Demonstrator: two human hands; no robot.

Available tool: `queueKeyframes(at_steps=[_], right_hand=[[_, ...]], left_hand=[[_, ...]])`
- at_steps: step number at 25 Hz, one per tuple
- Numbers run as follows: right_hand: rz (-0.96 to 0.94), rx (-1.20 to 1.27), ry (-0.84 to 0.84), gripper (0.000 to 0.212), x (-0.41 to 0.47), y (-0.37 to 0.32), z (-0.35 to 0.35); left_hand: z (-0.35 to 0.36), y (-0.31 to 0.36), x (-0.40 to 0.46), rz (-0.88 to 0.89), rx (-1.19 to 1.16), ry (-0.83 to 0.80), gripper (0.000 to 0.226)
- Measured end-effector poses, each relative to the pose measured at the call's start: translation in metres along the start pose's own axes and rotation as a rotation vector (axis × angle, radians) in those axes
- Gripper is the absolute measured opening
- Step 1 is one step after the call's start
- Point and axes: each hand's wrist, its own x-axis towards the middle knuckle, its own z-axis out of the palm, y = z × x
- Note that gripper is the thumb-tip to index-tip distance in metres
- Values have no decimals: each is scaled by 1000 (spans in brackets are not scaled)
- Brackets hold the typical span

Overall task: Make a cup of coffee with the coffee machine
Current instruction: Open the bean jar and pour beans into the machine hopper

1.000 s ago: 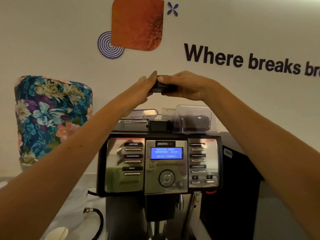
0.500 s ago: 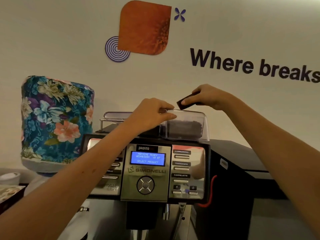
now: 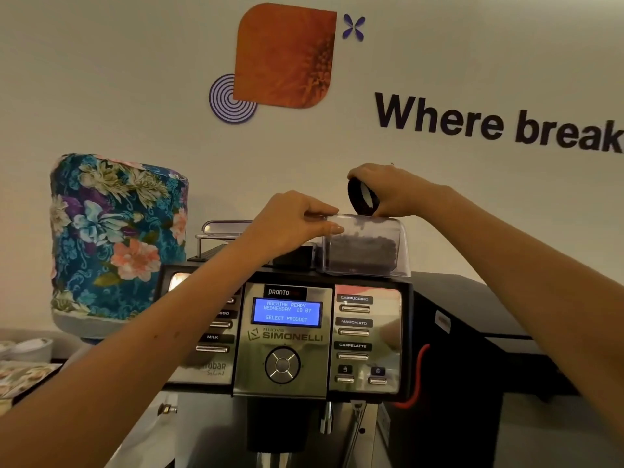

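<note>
The right hand held a small black round cap in a closed grip just above the clear bean hopper, while the left hand pinched the hopper's top left edge. The hopper sat on top of the coffee machine and held dark beans. The display read machine ready, select product; no drink appeared chosen. In my judgement the task stood early. No cup was identifiable, and the outlet below was cut off.
</note>
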Motion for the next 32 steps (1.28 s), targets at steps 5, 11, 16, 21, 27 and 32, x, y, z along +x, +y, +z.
queueKeyframes(at_steps=[5, 11, 16, 21, 27, 32], right_hand=[[-231, -296, 91, 76, 0, -6, -3], [-306, -373, 159, 74, -6, -13, -10], [-299, -331, 135, 74, -5, -9, -10], [47, 24, 202, 82, -7, -8, -9], [482, 764, 211, 64, -3, -26, -19], [424, 1285, 89, 53, 6, -58, -38]], left_hand=[[-1, -1, 0, 6, 5, -10, 45], [0, -2, 0, 1, 6, -16, 45], [1, -3, 1, 4, 3, -14, 45], [0, -1, 0, 2, 5, -18, 45], [-10, -11, 3, -99, -123, 56, 58], [-40, -25, 9, -286, -410, 44, 66]])
